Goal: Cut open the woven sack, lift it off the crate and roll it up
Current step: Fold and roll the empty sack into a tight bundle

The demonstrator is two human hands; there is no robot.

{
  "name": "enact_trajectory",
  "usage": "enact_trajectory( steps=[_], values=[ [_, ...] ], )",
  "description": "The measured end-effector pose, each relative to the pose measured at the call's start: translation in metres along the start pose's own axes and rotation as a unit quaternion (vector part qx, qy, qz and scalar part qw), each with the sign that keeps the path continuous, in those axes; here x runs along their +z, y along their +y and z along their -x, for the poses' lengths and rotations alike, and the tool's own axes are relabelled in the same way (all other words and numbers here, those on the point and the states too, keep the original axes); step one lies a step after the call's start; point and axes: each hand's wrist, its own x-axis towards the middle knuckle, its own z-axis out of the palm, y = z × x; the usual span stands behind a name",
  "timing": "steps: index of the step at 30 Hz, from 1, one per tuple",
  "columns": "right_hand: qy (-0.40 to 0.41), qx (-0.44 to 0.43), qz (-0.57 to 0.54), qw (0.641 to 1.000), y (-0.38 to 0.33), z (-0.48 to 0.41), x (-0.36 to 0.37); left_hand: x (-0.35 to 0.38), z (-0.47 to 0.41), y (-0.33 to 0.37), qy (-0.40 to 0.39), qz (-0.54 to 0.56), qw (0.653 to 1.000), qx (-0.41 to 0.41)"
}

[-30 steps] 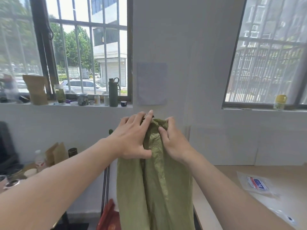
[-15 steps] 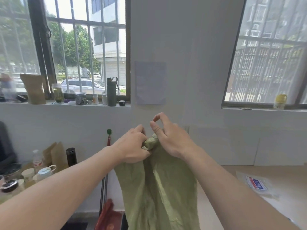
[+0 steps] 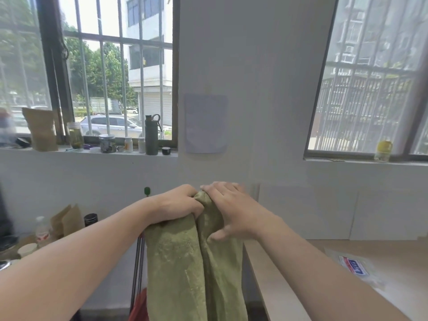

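Note:
The woven sack is olive green and hangs lengthwise in front of me, folded into a long strip that runs out of the bottom of the frame. My left hand is closed around its top edge from the left. Its fingers are curled over the bunched fabric. My right hand lies on the top of the sack from the right, fingers over the upper fold and thumb spread low against the cloth. The two hands touch at the sack's top. No crate is in view.
A light wooden table stands at the right with a clear plastic packet on it. Jars and a dark green bottle line the left windowsill. Cups and bags sit on a low surface at the left. A red object and thin rods stand behind the sack.
Both hands have dropped lower and worked the sack's top over. The right hand went from pinching the rolled tip to lying flat over it; the left has closed into a fist on the edge.

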Motion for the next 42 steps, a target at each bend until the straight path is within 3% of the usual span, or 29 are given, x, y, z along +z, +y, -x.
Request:
enact_trajectory(
  steps=[3, 8, 12, 14, 17, 19, 21, 25, 30, 32, 36, 39, 42],
  values=[
    [-0.048, 0.017, -0.064, 0.997, -0.005, -0.009, 0.003, -0.006, 0.009, 0.002, -0.034, 0.002, 0.999, 0.002],
    [-0.042, 0.063, -0.037, 0.996, -0.016, -0.025, 0.006, -0.012, 0.015, -0.003, -0.04, -0.034, 0.998, 0.022],
    [-0.073, 0.093, -0.061, 0.991, -0.021, -0.029, 0.01, -0.016, 0.022, -0.01, -0.026, -0.148, 0.987, 0.057],
    [-0.107, 0.12, -0.111, 0.981, -0.024, -0.035, 0.013, -0.014, 0.026, -0.011, -0.006, -0.286, 0.954, 0.096],
    [-0.157, 0.163, -0.173, 0.959, -0.026, -0.042, 0.01, -0.005, 0.032, -0.015, 0.054, -0.478, 0.867, 0.133],
    [-0.178, 0.185, -0.216, 0.942, -0.026, -0.042, 0.006, 0.003, 0.034, -0.017, 0.095, -0.522, 0.835, 0.145],
    [-0.185, 0.194, -0.24, 0.933, -0.025, -0.042, 0.002, 0.01, 0.035, -0.019, 0.129, -0.528, 0.828, 0.139],
    [-0.197, 0.192, -0.253, 0.927, -0.025, -0.039, -0.008, 0.014, 0.03, -0.027, 0.163, -0.488, 0.85, 0.116],
    [-0.164, 0.187, -0.204, 0.947, -0.024, -0.032, -0.014, 0.014, 0.02, -0.023, 0.127, -0.444, 0.881, 0.106],
    [-0.136, 0.186, -0.133, 0.964, -0.026, -0.026, -0.016, 0.012, 0.014, -0.018, 0.101, -0.389, 0.912, 0.082],
    [-0.048, 0.131, 0.128, 0.982, -0.027, -0.014, -0.016, 0.004, -0.002, -0.011, 0.04, -0.236, 0.971, -0.018],
    [0.001, 0.111, 0.141, 0.984, -0.022, -0.008, -0.013, -0.003, -0.004, -0.001, 0.002, -0.079, 0.995, -0.059],
    [0.044, 0.106, 0.131, 0.985, -0.015, -0.005, -0.005, -0.008, 0.003, 0.01, -0.032, -0.015, 0.998, -0.06]
  ],
)
